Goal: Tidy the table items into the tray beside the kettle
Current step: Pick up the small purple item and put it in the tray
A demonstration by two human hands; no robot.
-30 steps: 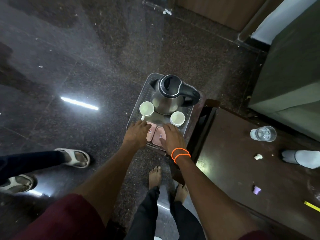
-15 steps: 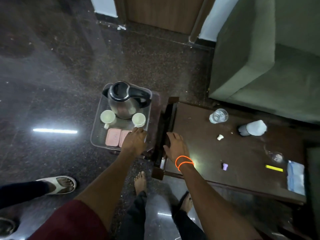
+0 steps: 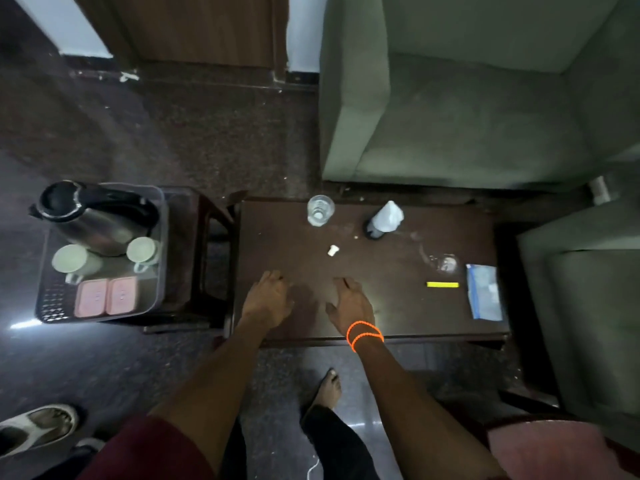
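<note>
Left hand (image 3: 266,299) low centre of frame, palm down over the dark brown wooden worktop (image 3: 381,306), fingers loosely curled, holding nothing; right hand (image 3: 349,303) just right of it, orange beaded bands (image 3: 364,335) on the wrist, fingers spread slightly, also empty; whether either palm touches the surface, can't tell.

Above the hands, mid-worktop: small white cap-like bit (image 3: 333,250); further up near the far edge a clear drinking glass (image 3: 320,209) standing upright; right of that a white plastic bottle (image 3: 384,219) lying tilted.

Right side of the worktop: second clear glass item (image 3: 445,263), blurred; below it a thin yellow stick (image 3: 442,284) lying flat; beside that, at the right edge, a blue-and-white flat packet (image 3: 484,296).

Left of frame, well apart from the worktop items: grey perforated plastic tray (image 3: 52,303) on a separate dark stand; in it a steel electric kettle with black lid and handle (image 3: 93,216), two pale green cups (image 3: 71,259) (image 3: 142,250) below the kettle, two pink flat boxes (image 3: 105,296) side by side at the tray's lower edge.
</note>
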